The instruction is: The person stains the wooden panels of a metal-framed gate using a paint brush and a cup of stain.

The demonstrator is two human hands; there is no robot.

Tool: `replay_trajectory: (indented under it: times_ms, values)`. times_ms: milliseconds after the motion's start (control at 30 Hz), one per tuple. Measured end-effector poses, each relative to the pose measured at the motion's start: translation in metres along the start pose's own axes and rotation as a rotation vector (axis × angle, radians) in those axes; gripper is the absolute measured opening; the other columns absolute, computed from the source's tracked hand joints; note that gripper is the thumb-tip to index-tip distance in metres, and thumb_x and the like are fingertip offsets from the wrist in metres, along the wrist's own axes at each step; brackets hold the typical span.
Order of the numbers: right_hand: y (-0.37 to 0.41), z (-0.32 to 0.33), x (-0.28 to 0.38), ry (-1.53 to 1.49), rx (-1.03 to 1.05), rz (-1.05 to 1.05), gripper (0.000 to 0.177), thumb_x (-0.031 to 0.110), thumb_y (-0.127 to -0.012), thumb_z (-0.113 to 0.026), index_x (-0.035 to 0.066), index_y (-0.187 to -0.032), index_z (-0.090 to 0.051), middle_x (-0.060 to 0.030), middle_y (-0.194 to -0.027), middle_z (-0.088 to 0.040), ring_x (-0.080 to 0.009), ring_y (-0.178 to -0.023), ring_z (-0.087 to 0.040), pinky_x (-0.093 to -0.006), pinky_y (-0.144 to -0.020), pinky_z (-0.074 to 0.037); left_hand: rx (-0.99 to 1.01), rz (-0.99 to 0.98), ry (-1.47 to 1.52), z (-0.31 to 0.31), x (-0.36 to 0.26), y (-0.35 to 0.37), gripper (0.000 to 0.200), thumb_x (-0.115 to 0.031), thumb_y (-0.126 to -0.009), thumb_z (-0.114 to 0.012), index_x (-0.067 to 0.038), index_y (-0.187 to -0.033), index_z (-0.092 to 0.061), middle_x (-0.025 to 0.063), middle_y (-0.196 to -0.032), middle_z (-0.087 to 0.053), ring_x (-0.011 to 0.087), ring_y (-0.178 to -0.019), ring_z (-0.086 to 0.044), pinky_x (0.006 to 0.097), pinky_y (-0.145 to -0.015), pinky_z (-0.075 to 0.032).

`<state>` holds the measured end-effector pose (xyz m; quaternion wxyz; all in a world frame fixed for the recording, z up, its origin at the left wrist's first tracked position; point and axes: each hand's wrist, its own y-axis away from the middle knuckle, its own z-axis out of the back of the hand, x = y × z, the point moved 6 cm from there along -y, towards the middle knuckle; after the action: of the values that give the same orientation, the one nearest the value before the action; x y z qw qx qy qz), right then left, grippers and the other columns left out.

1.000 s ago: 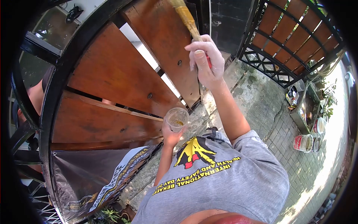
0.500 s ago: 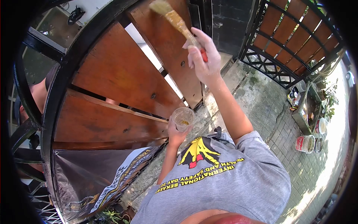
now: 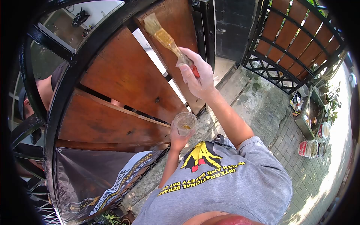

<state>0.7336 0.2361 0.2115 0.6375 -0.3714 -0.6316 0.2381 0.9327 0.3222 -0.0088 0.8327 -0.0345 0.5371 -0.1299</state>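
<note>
My right hand [image 3: 198, 75], pale with a dusty coating, is closed round the handle of a paintbrush [image 3: 165, 39]. The brush points up and left, its light bristles overlapping a brown varnished board of the gate [image 3: 122, 71]. Lower down, my left hand [image 3: 180, 138] grips a clear plastic cup [image 3: 185, 123] from below and the side. A little yellowish liquid shows at the cup's bottom. The cup is close to the narrow lower ends of the boards, which fan out inside a black metal frame [image 3: 56, 120].
Behind the gate at left, another person [image 3: 43, 93] is partly visible. A dark printed banner [image 3: 93, 176] hangs low on the frame. At right stand a second gate panel [image 3: 296, 41], a planter box [image 3: 310, 116] and a labelled plastic tub [image 3: 307, 149] on the paving.
My right hand and the brush have come slightly lower and nearer. The view has shifted a little, so the gate sits further right and down. The cup stays in my left hand.
</note>
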Motion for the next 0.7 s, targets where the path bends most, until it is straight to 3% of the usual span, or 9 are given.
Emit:
replay_trajectory:
  times_ms: [133, 267, 300, 467, 500, 567, 600, 700]
  values:
    - [-0.005, 0.011, -0.008, -0.006, -0.005, -0.031, 0.040, 0.010, -0.102, -0.064, -0.002, -0.140, -0.057, -0.0092, -0.098, -0.069, -0.0124, -0.083, -0.064, -0.0266, -0.078, -0.053, 0.016, -0.026, -0.059, 0.000, -0.005, -0.001, 0.077, -0.014, -0.072, -0.094, 0.000, -0.135, -0.054, 0.0130, -0.123, -0.068, 0.0226, -0.113, -0.067, 0.0368, -0.099, -0.053]
    - [-0.024, 0.035, -0.025, -0.082, -0.228, -0.128, 0.040, 0.020, -0.107, -0.060, 0.000, -0.142, -0.055, -0.0015, -0.097, -0.070, -0.0004, -0.066, -0.051, -0.0174, -0.059, -0.043, 0.003, -0.021, -0.024, -0.002, -0.002, 0.001, 0.077, -0.013, -0.071, -0.094, 0.000, -0.135, -0.054, 0.0128, -0.124, -0.068, 0.0231, -0.113, -0.067, 0.0369, -0.099, -0.053]
    - [-0.029, 0.038, -0.030, -0.153, -0.293, -0.112, 0.039, 0.015, -0.109, -0.055, -0.006, -0.142, -0.053, -0.0059, -0.098, -0.067, -0.0014, -0.059, -0.049, -0.0175, -0.050, -0.040, 0.001, -0.024, -0.016, -0.003, -0.002, 0.002, 0.076, -0.013, -0.071, -0.094, 0.000, -0.135, -0.054, 0.0127, -0.123, -0.068, 0.0231, -0.113, -0.067, 0.0369, -0.099, -0.053]
    - [-0.028, 0.030, -0.020, -0.127, -0.222, -0.100, 0.040, 0.015, -0.109, -0.054, -0.005, -0.143, -0.053, -0.0048, -0.100, -0.068, -0.0015, -0.057, -0.049, -0.0172, -0.050, -0.040, 0.003, -0.026, -0.036, -0.002, 0.001, 0.001, 0.074, -0.013, -0.071, -0.094, 0.000, -0.134, -0.055, 0.0126, -0.122, -0.069, 0.0228, -0.112, -0.067, 0.0370, -0.099, -0.053]
    - [-0.024, 0.023, -0.014, -0.115, -0.156, -0.090, 0.040, 0.017, -0.107, -0.060, -0.003, -0.142, -0.055, -0.0039, -0.098, -0.074, -0.0016, -0.061, -0.052, -0.0191, -0.054, -0.045, 0.002, -0.030, -0.043, -0.003, 0.001, 0.001, 0.074, -0.012, -0.071, -0.094, 0.000, -0.133, -0.055, 0.0125, -0.122, -0.069, 0.0228, -0.112, -0.067, 0.0369, -0.099, -0.053]
    - [-0.017, 0.008, -0.007, -0.060, -0.012, 0.017, 0.040, 0.014, -0.106, -0.061, -0.005, -0.141, -0.055, -0.0073, -0.100, -0.076, -0.0038, -0.062, -0.057, -0.0204, -0.056, -0.048, 0.001, -0.033, -0.043, -0.003, 0.000, -0.001, 0.074, -0.012, -0.071, -0.094, 0.000, -0.133, -0.055, 0.0125, -0.121, -0.069, 0.0228, -0.112, -0.067, 0.0369, -0.099, -0.053]
    - [-0.014, 0.003, -0.005, -0.041, 0.017, 0.067, 0.039, 0.009, -0.107, -0.054, -0.005, -0.143, -0.052, -0.0117, -0.106, -0.075, -0.0039, -0.059, -0.057, -0.0191, -0.053, -0.047, 0.004, -0.030, -0.039, -0.003, -0.001, -0.001, 0.074, -0.012, -0.071, -0.094, 0.000, -0.133, -0.055, 0.0125, -0.121, -0.069, 0.0228, -0.112, -0.067, 0.0369, -0.099, -0.053]
    - [-0.014, 0.012, -0.017, -0.006, -0.096, 0.019, 0.039, 0.011, -0.108, -0.055, -0.006, -0.142, -0.053, -0.0099, -0.099, -0.075, -0.0034, -0.059, -0.057, -0.0191, -0.052, -0.047, 0.005, -0.023, -0.044, -0.001, -0.003, -0.001, 0.074, -0.011, -0.071, -0.094, 0.000, -0.133, -0.055, 0.0125, -0.121, -0.069, 0.0229, -0.113, -0.067, 0.0369, -0.099, -0.053]
